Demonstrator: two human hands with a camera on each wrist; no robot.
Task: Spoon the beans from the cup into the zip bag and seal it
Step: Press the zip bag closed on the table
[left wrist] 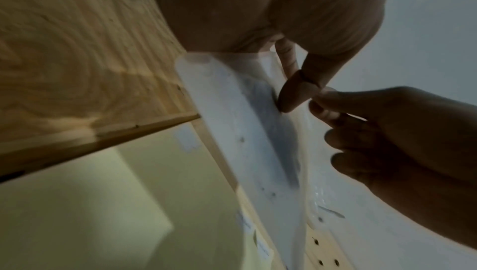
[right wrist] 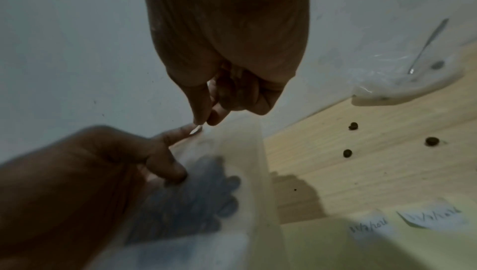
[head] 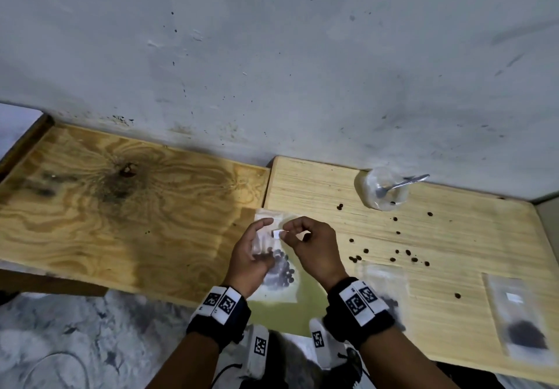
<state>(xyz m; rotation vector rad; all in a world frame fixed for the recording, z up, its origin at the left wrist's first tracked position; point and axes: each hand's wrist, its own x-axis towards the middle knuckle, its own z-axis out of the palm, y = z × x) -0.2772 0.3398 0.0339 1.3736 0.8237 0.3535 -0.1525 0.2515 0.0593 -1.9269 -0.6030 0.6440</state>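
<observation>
A clear zip bag (head: 279,270) with dark beans in its lower half is held up over the table's front edge between both hands. My left hand (head: 266,238) grips its left side, with a finger pressing on the bag (left wrist: 232,123). My right hand (head: 286,231) pinches the top strip of the bag (right wrist: 227,172) between thumb and forefinger (right wrist: 204,119). The clear plastic cup (head: 384,190) stands at the back right near the wall, almost empty, with the metal spoon (head: 405,182) leaning in it.
Loose beans (head: 408,252) are scattered over the pale table (head: 453,237) right of my hands. Two more bags holding beans (head: 381,285) (head: 521,322) lie at the front right. A darker plywood board (head: 106,201) adjoins on the left. The wall is close behind.
</observation>
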